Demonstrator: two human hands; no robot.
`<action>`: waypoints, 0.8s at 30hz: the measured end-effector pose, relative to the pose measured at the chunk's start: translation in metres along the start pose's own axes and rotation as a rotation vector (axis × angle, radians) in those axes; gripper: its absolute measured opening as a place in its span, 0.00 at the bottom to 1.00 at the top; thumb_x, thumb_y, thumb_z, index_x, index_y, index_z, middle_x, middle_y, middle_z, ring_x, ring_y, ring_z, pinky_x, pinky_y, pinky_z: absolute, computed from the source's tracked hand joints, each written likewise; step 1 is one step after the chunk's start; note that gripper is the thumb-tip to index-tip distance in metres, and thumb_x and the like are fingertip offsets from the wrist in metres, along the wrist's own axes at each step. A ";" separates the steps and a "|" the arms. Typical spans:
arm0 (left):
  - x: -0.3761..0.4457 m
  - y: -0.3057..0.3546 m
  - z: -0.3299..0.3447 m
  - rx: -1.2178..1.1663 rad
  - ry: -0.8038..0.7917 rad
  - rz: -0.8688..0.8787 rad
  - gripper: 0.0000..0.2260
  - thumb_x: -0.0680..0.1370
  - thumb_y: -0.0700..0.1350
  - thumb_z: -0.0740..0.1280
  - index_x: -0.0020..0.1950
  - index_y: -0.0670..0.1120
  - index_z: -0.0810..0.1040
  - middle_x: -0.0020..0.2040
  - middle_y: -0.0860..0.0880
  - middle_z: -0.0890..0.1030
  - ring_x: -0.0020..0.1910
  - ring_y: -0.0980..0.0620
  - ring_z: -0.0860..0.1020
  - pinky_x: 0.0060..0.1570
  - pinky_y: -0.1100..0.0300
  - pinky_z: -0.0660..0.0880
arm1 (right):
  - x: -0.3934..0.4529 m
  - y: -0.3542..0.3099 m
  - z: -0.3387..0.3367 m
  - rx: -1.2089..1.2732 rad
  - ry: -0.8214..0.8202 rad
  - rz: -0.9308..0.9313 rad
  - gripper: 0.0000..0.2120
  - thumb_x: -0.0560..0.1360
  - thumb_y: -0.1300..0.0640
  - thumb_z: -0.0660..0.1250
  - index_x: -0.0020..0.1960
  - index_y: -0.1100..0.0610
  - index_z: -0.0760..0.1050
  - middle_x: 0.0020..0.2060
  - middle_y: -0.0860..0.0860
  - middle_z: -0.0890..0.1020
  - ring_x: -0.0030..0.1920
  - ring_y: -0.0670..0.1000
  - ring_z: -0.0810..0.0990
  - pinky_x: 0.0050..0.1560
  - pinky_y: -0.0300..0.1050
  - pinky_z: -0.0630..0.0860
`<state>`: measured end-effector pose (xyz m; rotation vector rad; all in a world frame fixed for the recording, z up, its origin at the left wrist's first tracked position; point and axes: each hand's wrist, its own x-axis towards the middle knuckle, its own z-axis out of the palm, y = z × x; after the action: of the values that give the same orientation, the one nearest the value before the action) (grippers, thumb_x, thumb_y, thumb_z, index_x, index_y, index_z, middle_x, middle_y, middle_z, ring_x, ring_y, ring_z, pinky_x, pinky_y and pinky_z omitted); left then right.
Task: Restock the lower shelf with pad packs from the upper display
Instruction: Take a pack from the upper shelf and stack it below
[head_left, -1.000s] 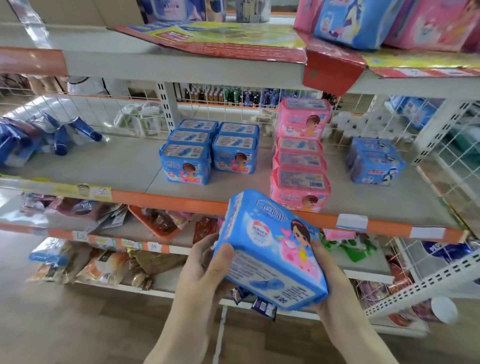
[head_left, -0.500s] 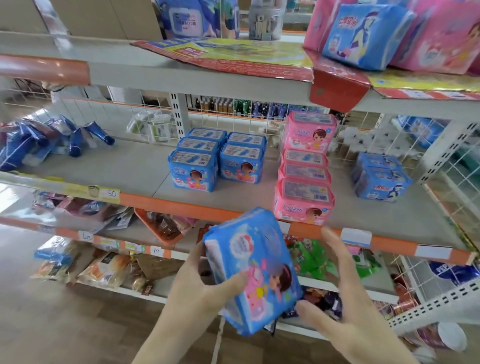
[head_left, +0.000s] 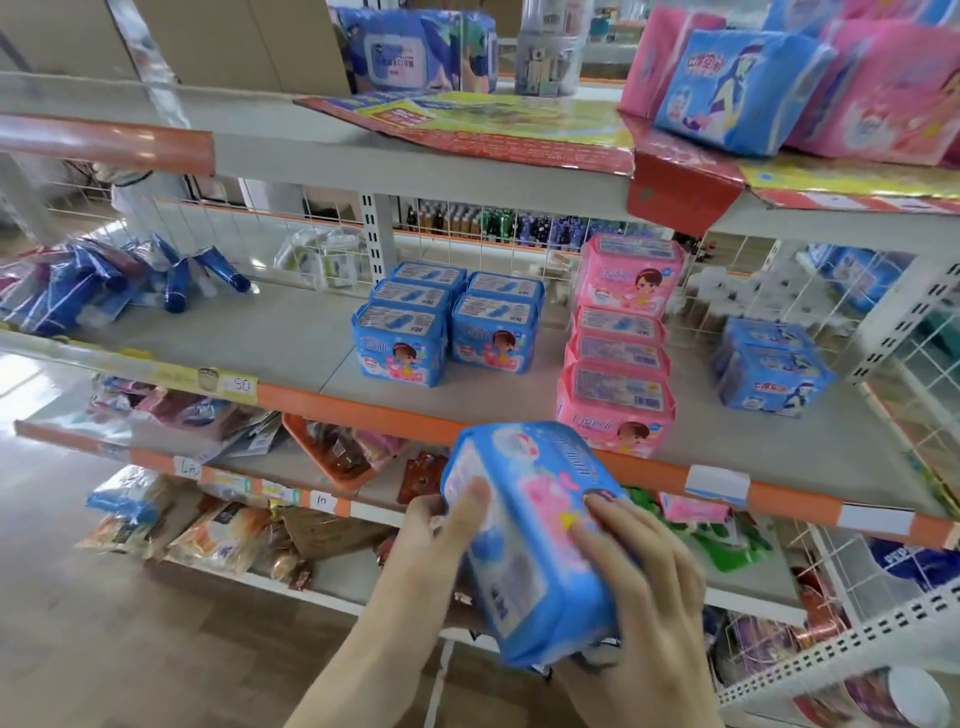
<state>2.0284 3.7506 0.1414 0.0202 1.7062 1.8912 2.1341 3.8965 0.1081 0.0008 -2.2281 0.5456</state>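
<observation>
Both hands clamped the blue pad pack (head_left: 535, 540), lower centre: left hand (head_left: 441, 535), right hand (head_left: 639, 566). Best placed upright beside the blue stack (head_left: 447, 322) mid-frame, label forward.

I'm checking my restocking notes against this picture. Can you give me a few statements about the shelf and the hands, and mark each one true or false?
1. Both hands hold one blue pad pack. True: the left hand and the right hand each have a grip on it.
2. The held pack already rests on the shelf. False: it is in the air in front of the shelf's orange edge.
3. The pink packs stand to the right of the blue packs on that shelf. True.
4. The pink packs lie in a single layer. False: one sits on top of the back of the row.
5. The upper display holds only blue packs. False: pink ones are there too.
</observation>
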 end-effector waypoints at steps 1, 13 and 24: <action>0.002 0.002 0.000 0.008 0.012 0.012 0.31 0.64 0.70 0.74 0.55 0.48 0.79 0.49 0.46 0.84 0.40 0.50 0.84 0.42 0.54 0.79 | 0.004 0.001 -0.005 0.118 0.017 0.089 0.40 0.59 0.53 0.81 0.68 0.49 0.71 0.67 0.53 0.77 0.69 0.57 0.74 0.63 0.53 0.71; -0.015 0.004 -0.012 0.026 -0.334 0.192 0.47 0.53 0.66 0.82 0.68 0.54 0.71 0.57 0.51 0.85 0.54 0.51 0.84 0.44 0.61 0.81 | 0.025 0.007 -0.042 0.883 -0.142 0.693 0.27 0.57 0.54 0.74 0.55 0.37 0.82 0.47 0.47 0.87 0.46 0.46 0.86 0.39 0.35 0.80; -0.022 -0.009 0.016 0.058 -0.129 0.245 0.45 0.51 0.66 0.83 0.65 0.55 0.75 0.53 0.47 0.86 0.53 0.47 0.85 0.42 0.59 0.82 | 0.006 0.048 -0.051 0.886 -0.308 0.773 0.49 0.58 0.22 0.71 0.71 0.47 0.71 0.61 0.40 0.82 0.63 0.42 0.80 0.54 0.33 0.77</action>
<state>2.0563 3.7555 0.1445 0.3819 1.7334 1.9651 2.1590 3.9611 0.1229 -0.3439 -2.0221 2.0213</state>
